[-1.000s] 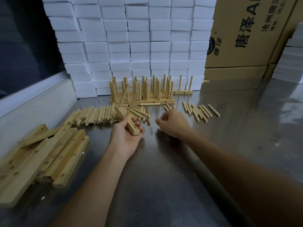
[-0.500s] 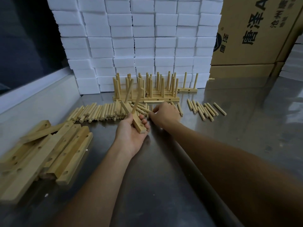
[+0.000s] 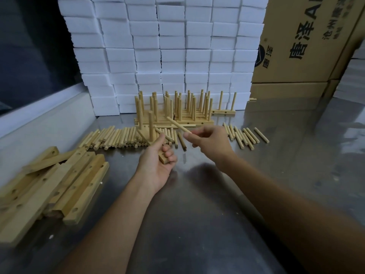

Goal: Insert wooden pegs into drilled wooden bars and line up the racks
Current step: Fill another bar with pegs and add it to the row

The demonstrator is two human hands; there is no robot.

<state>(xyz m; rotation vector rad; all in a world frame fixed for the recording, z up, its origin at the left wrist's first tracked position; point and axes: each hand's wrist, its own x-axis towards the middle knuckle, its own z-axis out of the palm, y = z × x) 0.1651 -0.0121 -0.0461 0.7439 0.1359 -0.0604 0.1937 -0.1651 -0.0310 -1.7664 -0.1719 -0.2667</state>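
Observation:
My left hand (image 3: 156, 161) grips a drilled wooden bar (image 3: 163, 158) above the steel table, with two pegs (image 3: 150, 125) standing up from it. My right hand (image 3: 209, 141) pinches a loose wooden peg (image 3: 177, 125) between thumb and fingers, tilted up to the left, just right of the bar. Several finished racks (image 3: 177, 113) stand in a row at the back. Loose pegs lie in a heap (image 3: 114, 137) to the left and a smaller group (image 3: 245, 135) to the right. Empty drilled bars (image 3: 51, 184) are piled at the near left.
The steel table (image 3: 197, 204) is walled at the back by stacked white foam blocks (image 3: 167, 52). Cardboard boxes (image 3: 300, 46) stand at the back right. A raised white ledge (image 3: 49, 123) runs along the left side.
My right hand has picked a peg from the table and lifted it toward the bar. The left hand holds the bar in much the same place, pegs now more upright.

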